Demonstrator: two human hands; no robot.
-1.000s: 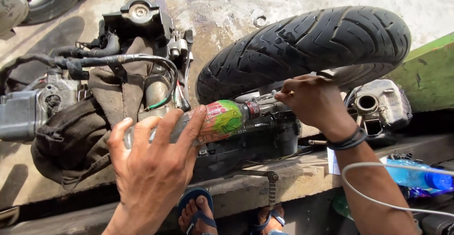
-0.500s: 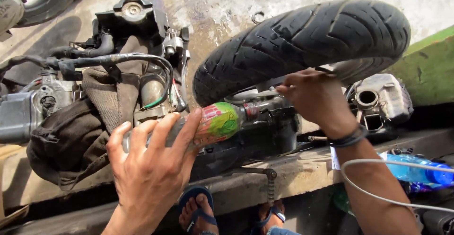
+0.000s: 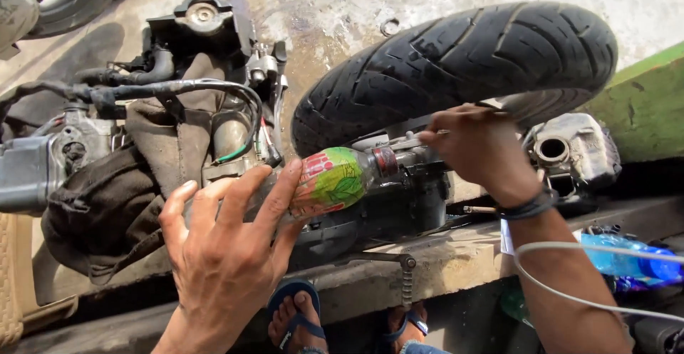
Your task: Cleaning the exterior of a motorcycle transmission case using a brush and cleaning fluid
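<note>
— Status? Your left hand (image 3: 228, 261) grips the bottle (image 3: 324, 183), tipped, neck at three o'clock against the engine (image 3: 399, 204).
— Pouring looks underway; your right hand (image 3: 477, 147) closes around the neck.

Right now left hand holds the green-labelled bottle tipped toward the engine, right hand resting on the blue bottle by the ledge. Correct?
Not quite. The right hand is not on the blue bottle; it is up at the engine casing below the tyre, near the bottle's mouth. The head view shows it. The left hand does hold the green-labelled bottle tipped toward the engine.
</note>
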